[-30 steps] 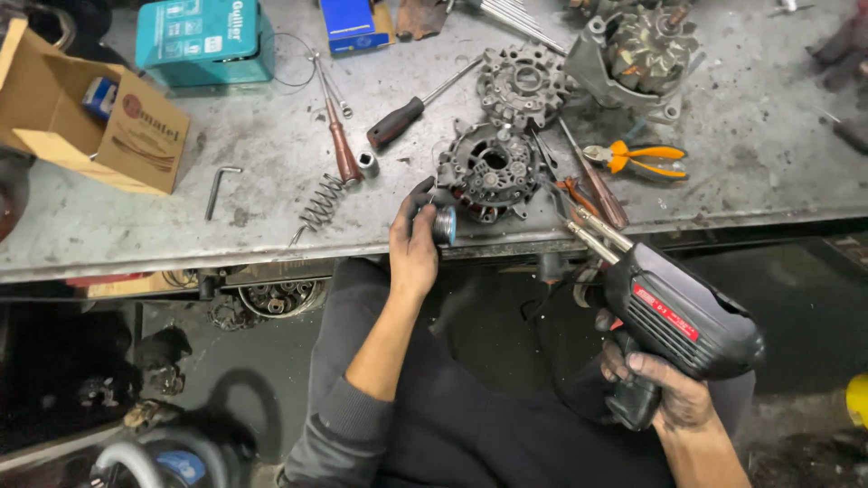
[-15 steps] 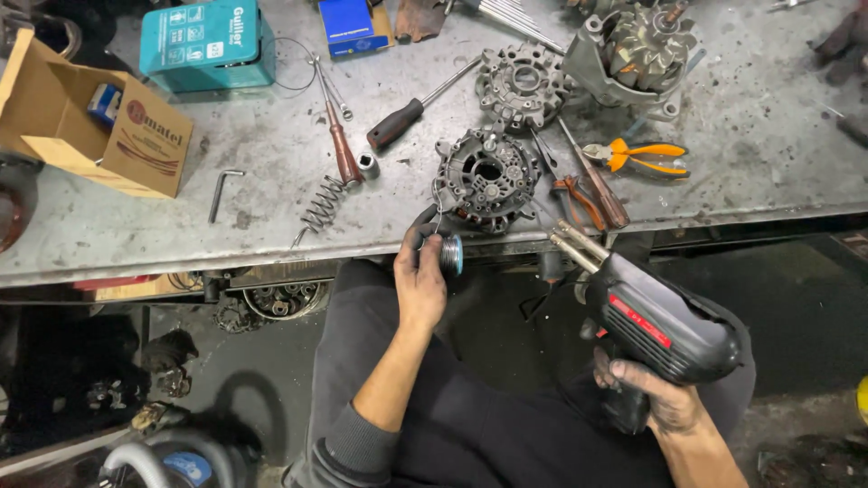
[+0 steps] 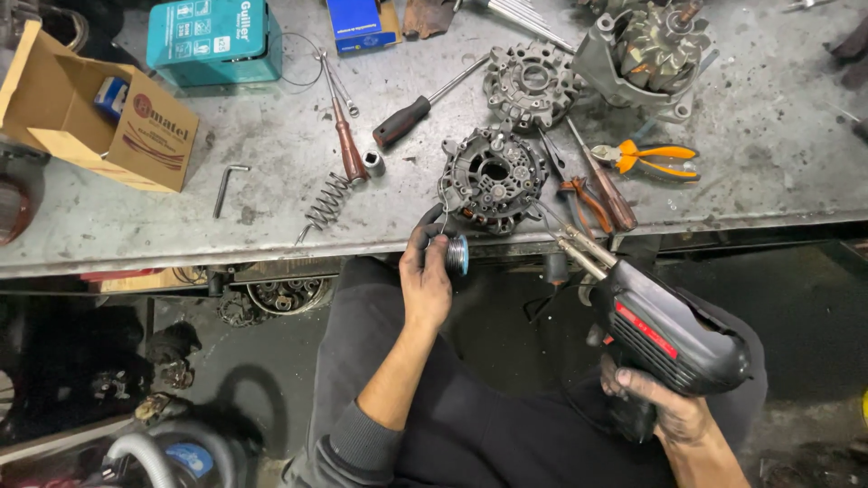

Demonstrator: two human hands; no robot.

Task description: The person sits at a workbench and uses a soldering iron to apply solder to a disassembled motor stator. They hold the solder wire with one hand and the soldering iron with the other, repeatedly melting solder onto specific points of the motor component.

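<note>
Since the earlier frames, the black pistol-shaped soldering gun with a red stripe [image 3: 669, 330] has come closer to the front edge of the grey metal workbench [image 3: 271, 226], its twin metal prongs now pointing up and left toward the round black alternator end housing [image 3: 493, 179] that sits just inside that edge. The right hand [image 3: 665, 407] is wrapped tight around the gun's grip, below the bench level.

The left hand [image 3: 425, 271] has stayed at the front edge, fingers closed round a small spool of solder wire [image 3: 457, 255], with a thin strand rising toward the housing's near left side. The housing lies directly beyond this hand, almost touching it; the gun's long axis runs diagonally from lower right to the housing's near right side, so the left hand is the nearer of the two.

Behind the housing lie a second grey cast end plate [image 3: 532, 83], orange-handled pliers [image 3: 653, 159], a black-handled screwdriver [image 3: 425, 107] and a coiled steel spring [image 3: 327, 201]. An open cardboard box [image 3: 108, 117] stands toward the left end.
</note>
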